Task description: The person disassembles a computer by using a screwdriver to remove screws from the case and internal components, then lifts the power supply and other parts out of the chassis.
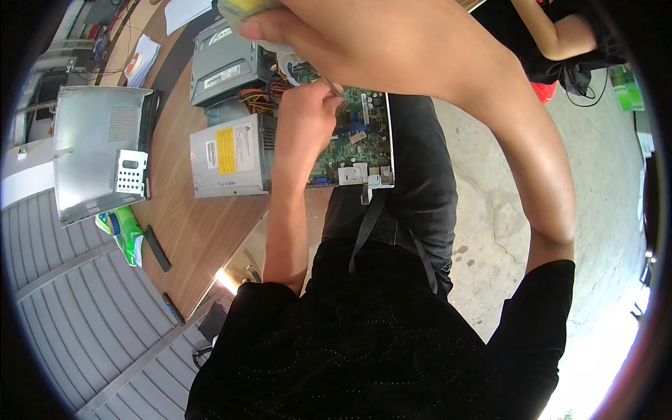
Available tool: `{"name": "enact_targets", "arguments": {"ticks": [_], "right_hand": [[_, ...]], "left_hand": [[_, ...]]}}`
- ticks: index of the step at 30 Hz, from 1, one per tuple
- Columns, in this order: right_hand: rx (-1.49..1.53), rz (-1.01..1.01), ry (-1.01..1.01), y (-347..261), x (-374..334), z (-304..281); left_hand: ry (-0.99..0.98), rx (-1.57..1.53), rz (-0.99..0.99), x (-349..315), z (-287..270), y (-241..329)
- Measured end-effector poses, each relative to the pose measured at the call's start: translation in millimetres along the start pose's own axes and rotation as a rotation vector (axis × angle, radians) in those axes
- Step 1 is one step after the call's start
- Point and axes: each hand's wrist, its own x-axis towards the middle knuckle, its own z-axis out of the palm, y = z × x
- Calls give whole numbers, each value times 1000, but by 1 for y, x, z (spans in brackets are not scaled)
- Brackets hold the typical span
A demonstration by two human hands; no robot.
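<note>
Screwdriver [269,17]: yellow-handled, grasped from above by clenched right hand [329,35].
Left hand [308,105]: fingers pinched around its shaft [331,85].
Motherboard [353,147]: beneath; power supply [231,155] at nine o'clock.

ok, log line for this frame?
left hand: on green circuit board | right hand: holds screwdriver, tip near board | power supply alongside

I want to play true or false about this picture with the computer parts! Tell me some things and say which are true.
1. The right hand grips a yellow-handled screwdriver. True.
2. The left hand rests on the green circuit board. True.
3. The grey power supply box has a blue label. False: its label is yellow.
4. The parts lie on a glass table. False: the table is brown wood.
5. The person wears a black shirt. True.
</note>
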Motion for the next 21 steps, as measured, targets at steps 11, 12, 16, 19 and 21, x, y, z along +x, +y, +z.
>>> {"name": "enact_targets", "arguments": {"ticks": [11,12,16,19,21], "right_hand": [[-427,257,-53,-21,34,10],[-404,332,-187,-22,37,6],[-480,283,-460,-18,28,-4],[-616,48,-474,-16,23,-9],[-706,-118,-465,-14,25,-9]], "left_hand": [[264,57,250,-12,-10,11],[283,12,161,-13,-10,10],[258,-35,63,-4,-11,16],[106,-127,-40,-4,-15,15],[94,-194,-58,-6,-17,13]]}}
